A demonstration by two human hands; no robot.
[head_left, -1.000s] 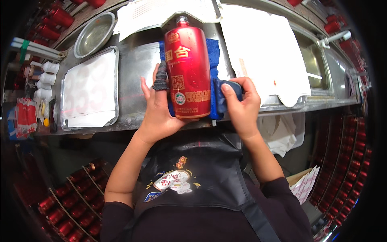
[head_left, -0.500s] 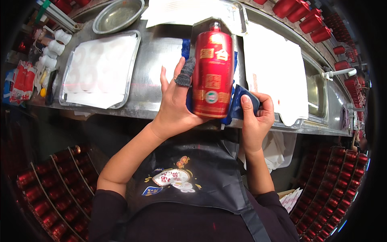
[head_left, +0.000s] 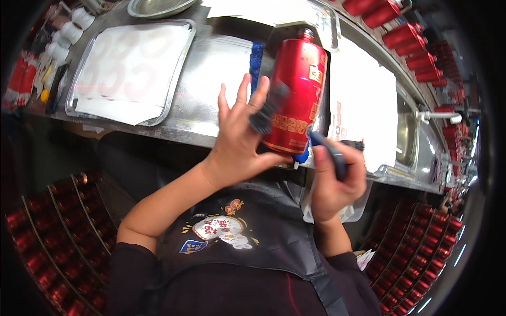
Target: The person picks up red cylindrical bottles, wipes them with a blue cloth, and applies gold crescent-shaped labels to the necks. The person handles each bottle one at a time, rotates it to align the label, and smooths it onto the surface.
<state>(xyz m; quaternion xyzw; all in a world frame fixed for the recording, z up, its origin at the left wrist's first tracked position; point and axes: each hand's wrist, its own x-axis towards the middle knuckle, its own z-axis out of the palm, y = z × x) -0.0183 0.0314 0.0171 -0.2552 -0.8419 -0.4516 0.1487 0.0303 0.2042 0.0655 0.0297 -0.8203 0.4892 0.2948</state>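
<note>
Red bottle [head_left: 298,95], gold-marked: between our hands, neck pointing away from us. Left hand [head_left: 234,134]: fingers spread, against the bottle's left side. Right hand [head_left: 339,183]: curled round a dark-blue pad [head_left: 334,157]. Metal tray [head_left: 177,79]: left of our left hand, on the worktop [head_left: 204,95].

Stainless-steel counter [head_left: 197,108] runs across space, metal glaring under bright light. Sink [head_left: 407,141] set into right part, white faucet [head_left: 441,116] pointing toward basin. Left rack [head_left: 58,239] at lower left, filled with red rows, pale bars between; right rack [head_left: 414,253] much alike. Space beneath counter dark. Bright streaks near far right edge, source unclear.
</note>
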